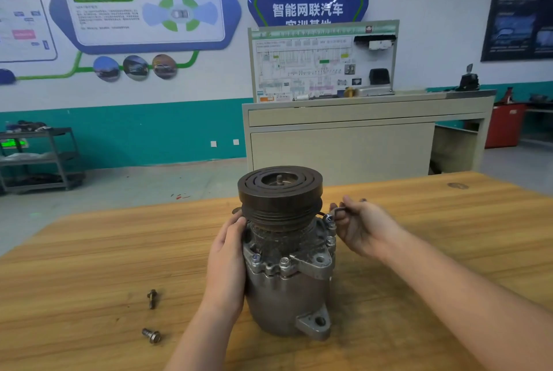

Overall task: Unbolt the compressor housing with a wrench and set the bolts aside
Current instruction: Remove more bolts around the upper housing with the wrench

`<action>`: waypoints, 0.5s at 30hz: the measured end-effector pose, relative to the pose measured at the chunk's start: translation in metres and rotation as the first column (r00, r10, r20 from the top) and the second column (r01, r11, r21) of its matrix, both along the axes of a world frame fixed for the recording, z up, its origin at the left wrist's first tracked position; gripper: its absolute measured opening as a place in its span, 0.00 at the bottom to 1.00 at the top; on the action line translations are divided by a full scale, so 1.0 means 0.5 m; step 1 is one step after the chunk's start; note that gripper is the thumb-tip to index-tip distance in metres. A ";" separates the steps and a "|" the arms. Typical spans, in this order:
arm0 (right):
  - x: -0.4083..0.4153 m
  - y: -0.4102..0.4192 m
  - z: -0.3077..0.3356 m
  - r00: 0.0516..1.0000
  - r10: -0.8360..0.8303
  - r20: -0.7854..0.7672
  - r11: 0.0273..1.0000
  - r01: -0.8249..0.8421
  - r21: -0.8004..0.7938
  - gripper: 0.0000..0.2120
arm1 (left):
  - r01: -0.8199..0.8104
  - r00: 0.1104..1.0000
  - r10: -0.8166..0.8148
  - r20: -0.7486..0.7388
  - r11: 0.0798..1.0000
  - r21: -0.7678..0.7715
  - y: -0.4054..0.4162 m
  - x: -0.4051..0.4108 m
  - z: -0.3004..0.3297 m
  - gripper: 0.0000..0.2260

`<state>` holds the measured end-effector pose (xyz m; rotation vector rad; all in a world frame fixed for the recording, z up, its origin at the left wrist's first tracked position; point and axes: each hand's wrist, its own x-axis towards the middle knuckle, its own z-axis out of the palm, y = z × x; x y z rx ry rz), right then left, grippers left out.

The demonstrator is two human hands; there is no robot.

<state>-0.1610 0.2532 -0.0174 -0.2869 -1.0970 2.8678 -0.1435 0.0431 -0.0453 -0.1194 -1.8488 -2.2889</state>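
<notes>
The compressor [285,257] stands upright on the wooden counter [419,251], pulley [280,194] uppermost, so that the ring of housing bolts around its flange faces up and is reachable from every side.

The left hand [229,262] lies flat against the left flank of the compressor, fingers fairly straight and pressed to the body just below the pulley. In my judgement this is a bracing hold, meant to stop the unit turning or tipping under torque.

The right hand [359,225] is at the right side of the compressor, fingers curled around a thin dark wrench [339,209]. The wrench's working end sits at the bolt [328,218] on the right edge of the flange; whether it is fully seated cannot be told.

Two loose bolts [152,298] lie on the counter to the left of the compressor, well apart from it and near each other, evidently parked clear of the working area.

Further bolts remain fitted at the front of the flange, one at the left front [256,257] and one at the centre front [284,262]. The task therefore appears partly complete, with the right-side bolt in hand.
</notes>
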 end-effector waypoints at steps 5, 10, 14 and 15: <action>0.016 -0.001 0.013 0.947 -0.202 -0.251 0.971 0.227 0.075 0.14 | -0.023 0.998 0.020 -0.055 0.998 -0.053 0.001 0.001 -0.004 0.15; 0.100 -0.007 0.016 0.716 -0.302 -0.629 0.808 0.543 0.230 0.10 | -0.022 0.998 0.020 -0.065 0.999 -0.029 0.003 -0.005 -0.007 0.14; 0.137 -0.025 0.001 0.499 -0.128 -0.857 0.660 0.688 0.302 0.05 | 0.038 0.999 -0.039 0.005 0.995 0.089 -0.003 0.001 0.001 0.13; 0.141 -0.026 -0.007 0.436 -0.058 -0.898 0.600 0.734 0.318 0.04 | 0.032 0.999 -0.035 0.026 0.993 0.118 -0.004 0.001 0.002 0.12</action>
